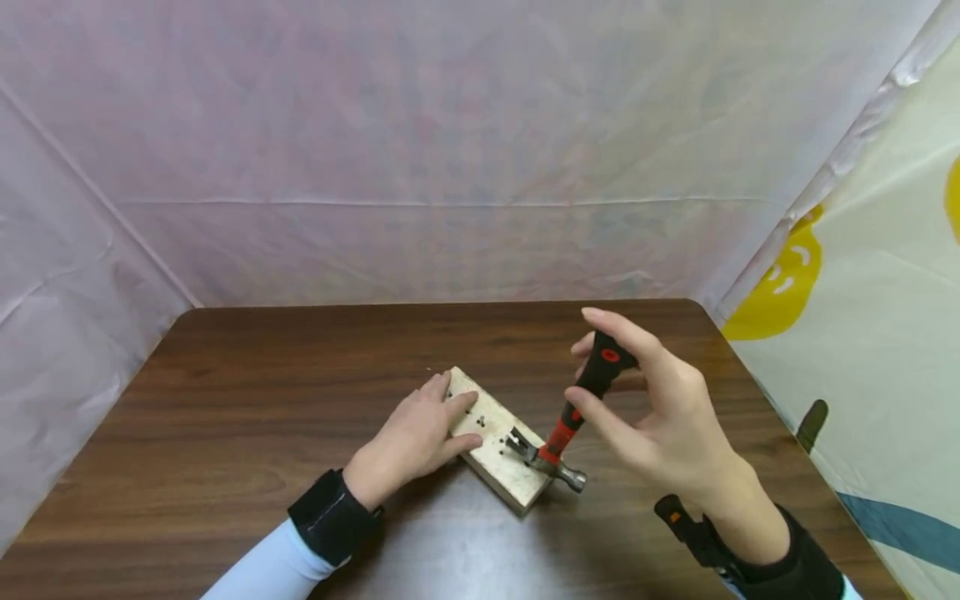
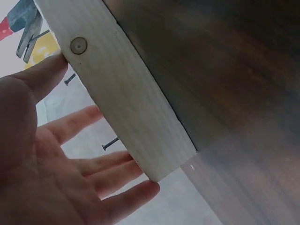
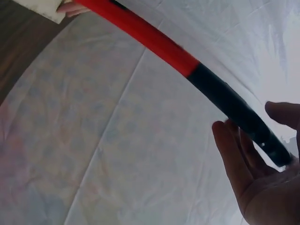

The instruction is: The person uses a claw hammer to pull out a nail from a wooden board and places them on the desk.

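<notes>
Hammer (image 1: 572, 414) aslant, handle (image 1: 597, 367) upward-right, claw (image 1: 517, 442) over board (image 1: 500, 473)

Past the bare left hand (image 1: 416, 435), a broad black wristband (image 1: 333, 515) meets a pale-blue sleeve (image 1: 264, 560). Past the bare right hand (image 1: 675, 425), a black cuff (image 1: 789, 565) carries a rounded black stub (image 1: 686, 525) with a small orange mark (image 1: 675, 517).

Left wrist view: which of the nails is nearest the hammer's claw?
The topmost nail, right at the claw; the middle nail and lowest nail stand farther down the block.
</notes>
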`<control>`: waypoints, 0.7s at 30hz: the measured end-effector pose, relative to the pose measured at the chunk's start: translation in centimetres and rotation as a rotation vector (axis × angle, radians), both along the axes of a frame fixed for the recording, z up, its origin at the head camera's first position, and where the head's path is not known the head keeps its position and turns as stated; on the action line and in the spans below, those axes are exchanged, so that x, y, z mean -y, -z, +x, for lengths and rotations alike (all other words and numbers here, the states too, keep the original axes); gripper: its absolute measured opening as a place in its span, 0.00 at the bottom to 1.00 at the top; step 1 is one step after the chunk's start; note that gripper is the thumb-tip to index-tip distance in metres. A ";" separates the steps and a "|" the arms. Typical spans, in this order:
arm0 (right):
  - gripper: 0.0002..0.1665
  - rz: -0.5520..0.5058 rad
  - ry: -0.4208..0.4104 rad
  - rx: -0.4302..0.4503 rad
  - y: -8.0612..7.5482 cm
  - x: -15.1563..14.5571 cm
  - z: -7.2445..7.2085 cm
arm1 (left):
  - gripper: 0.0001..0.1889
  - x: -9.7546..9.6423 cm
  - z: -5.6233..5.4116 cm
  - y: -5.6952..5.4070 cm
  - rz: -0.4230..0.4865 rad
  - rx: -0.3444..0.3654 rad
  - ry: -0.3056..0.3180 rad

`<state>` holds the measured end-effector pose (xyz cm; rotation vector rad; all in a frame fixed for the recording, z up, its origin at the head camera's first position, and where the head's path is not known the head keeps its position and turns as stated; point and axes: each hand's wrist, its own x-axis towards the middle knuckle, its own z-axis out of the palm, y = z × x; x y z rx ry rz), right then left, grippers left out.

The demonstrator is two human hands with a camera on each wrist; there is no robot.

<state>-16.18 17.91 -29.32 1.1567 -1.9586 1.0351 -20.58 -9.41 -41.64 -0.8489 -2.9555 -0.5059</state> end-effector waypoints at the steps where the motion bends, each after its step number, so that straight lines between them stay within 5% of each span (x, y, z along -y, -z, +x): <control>1: 0.38 0.015 -0.008 0.009 -0.1 -0.1 0.0 | 0.34 0.0 0.0 0.0 0.002 0.002 0.001; 8: 0.38 0.072 0.006 0.045 -0.3 -0.5 0.3 | 0.36 -0.2 -0.5 0.1 -0.003 0.011 0.032; 21: 0.36 0.008 0.016 0.131 0.0 -0.7 0.9 | 0.37 -0.5 -0.7 0.2 0.017 0.031 0.037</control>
